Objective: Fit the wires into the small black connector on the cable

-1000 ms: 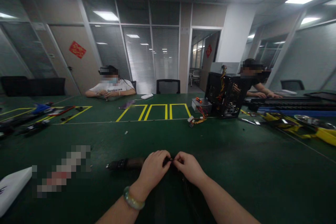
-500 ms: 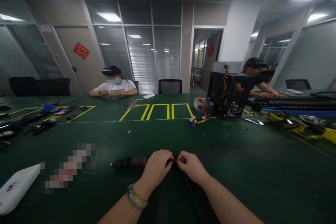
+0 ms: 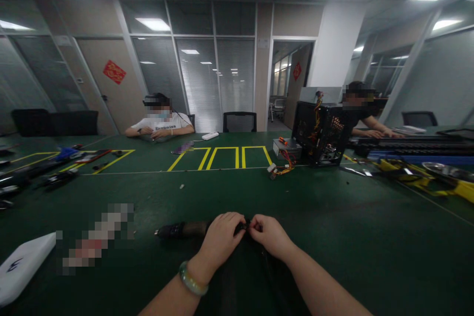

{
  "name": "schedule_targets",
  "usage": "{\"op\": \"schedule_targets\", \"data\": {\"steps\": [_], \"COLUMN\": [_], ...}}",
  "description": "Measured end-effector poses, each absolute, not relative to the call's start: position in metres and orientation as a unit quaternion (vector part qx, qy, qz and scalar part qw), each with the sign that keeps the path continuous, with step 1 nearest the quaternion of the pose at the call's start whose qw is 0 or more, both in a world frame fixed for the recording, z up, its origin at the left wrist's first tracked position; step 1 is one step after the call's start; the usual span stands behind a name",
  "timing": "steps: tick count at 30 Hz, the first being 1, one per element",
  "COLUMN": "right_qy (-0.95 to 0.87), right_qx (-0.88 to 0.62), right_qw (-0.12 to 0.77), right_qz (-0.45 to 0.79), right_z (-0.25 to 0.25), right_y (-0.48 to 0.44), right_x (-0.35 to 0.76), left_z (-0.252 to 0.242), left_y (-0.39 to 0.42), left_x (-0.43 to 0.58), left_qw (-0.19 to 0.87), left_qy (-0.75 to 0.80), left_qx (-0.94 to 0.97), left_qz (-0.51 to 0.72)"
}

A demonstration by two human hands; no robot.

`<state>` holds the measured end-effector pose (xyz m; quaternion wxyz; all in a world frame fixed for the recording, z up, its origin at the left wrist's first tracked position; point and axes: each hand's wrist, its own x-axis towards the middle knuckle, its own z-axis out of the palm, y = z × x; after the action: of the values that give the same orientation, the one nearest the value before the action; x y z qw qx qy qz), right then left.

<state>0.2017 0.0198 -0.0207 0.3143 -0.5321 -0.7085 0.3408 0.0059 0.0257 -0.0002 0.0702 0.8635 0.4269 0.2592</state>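
Note:
A dark, cylindrical tool, by its looks an electric screwdriver [image 3: 190, 229], lies on the green table with its metal tip pointing left. My left hand [image 3: 224, 234] is closed over its rear end, fingers curled near a small black piece. Close beside it, my right hand [image 3: 269, 236] pinches at that same spot; its fingertips nearly meet the left ones. What looks like a dark cable [image 3: 264, 256] runs from below the right hand toward me, hard to see against the table. The exact joint between the fingers is mostly hidden.
A white box [image 3: 25, 266] lies at left. Black tools [image 3: 62, 177] are farther left. Ahead stand a black computer case [image 3: 322, 133] and a power supply [image 3: 287, 149] with loose wires. Yellow-handled tools [image 3: 414, 173] lie at right. Two people sit across the table.
Both hands stay at nearly the same place. The fingertips have shifted slightly, and a little more of the black piece between them shows.

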Motion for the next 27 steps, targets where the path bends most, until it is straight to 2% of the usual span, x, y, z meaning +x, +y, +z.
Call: {"op": "schedule_targets", "data": {"steps": [27], "right_qy": [-0.713], "right_qx": [-0.552], "right_qw": [0.283], "right_qz": [0.328], "right_z": [-0.007], "right_y": [0.013], "right_x": [0.198], "left_z": [0.001], "left_y": [0.025], "left_x": [0.008], "left_qw": [0.066], "left_qy": [0.428], "left_qx": [0.863], "left_qz": [0.26]}}
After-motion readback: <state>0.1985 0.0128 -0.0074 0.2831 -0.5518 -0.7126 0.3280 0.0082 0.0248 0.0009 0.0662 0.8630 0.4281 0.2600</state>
